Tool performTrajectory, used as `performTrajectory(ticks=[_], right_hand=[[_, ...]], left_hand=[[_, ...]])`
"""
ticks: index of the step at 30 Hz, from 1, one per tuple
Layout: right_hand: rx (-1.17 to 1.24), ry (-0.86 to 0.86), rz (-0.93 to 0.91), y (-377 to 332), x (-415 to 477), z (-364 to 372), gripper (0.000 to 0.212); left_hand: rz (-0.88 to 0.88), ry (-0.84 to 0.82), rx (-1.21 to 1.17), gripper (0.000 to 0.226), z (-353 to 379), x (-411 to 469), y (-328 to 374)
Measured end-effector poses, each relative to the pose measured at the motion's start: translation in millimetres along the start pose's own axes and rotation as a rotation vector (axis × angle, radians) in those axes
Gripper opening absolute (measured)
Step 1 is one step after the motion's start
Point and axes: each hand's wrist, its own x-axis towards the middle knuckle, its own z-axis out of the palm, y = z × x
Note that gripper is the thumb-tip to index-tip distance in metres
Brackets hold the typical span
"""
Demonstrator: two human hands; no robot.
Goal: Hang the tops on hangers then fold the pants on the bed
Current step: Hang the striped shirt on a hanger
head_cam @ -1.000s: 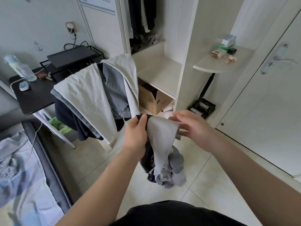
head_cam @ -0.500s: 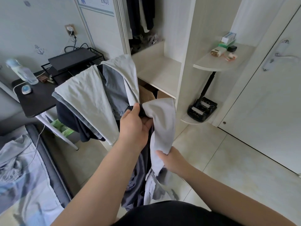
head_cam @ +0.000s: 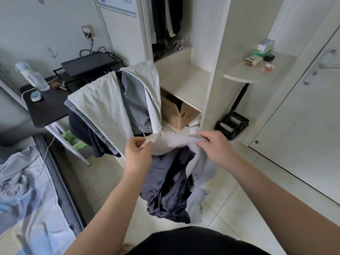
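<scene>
A crumpled garment (head_cam: 174,181), pale grey outside and dark blue-grey inside, hangs in the air between my hands over the tiled floor. My left hand (head_cam: 138,153) pinches its upper left edge, beside a white drawstring. My right hand (head_cam: 215,148) grips the upper right edge, so the top edge is stretched between them. Behind it, a pile of clothes (head_cam: 110,105) in pale green, grey and dark blue is draped over a chair. The bed (head_cam: 27,190) with a rumpled blue-grey sheet lies at the lower left. No hanger is in view.
A black desk (head_cam: 47,107) with a bottle and a wire rack stands at the left. The open wardrobe (head_cam: 184,83) holds hanging dark clothes and a cardboard box (head_cam: 176,113). A corner shelf (head_cam: 257,72) with small items and a white door (head_cam: 303,116) are at the right.
My right hand has come up from the garment's lower part to its top right edge. The hands have drawn apart and the garment is spread wider, showing its dark inside.
</scene>
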Motion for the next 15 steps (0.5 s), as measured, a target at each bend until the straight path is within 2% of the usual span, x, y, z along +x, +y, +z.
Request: performTrajectory(ticks=[4,5,6,10,11,13,15], right_hand=[[-0.053,-0.048,-0.036,-17,9,4,0.024],[-0.043,-0.035,-0.048,-21,11,4,0.019],[-0.02,-0.027,-0.06,-24,12,3,0.017],[0.067,-0.074,-0.122,-27,16,-8,0.026],[0.086,-0.097,-0.115,-23,14,-10,0.022],[0.077,-0.1,-0.065,-9,7,-12,0.015],[-0.018,-0.092,0.024,10,-4,-9,0.027]], left_hand=[[0.329,-0.509,0.154,0.062,11,-16,4],[0.395,-0.578,0.19,0.07,17,-19,4],[0.44,-0.599,0.207,0.069,24,-21,2],[0.483,-0.451,0.234,0.014,38,-22,6],[0.505,-0.403,0.22,0.009,38,-21,8],[0.562,-0.326,0.151,0.022,34,-20,16],[0.59,-0.313,0.089,0.029,32,-25,27]])
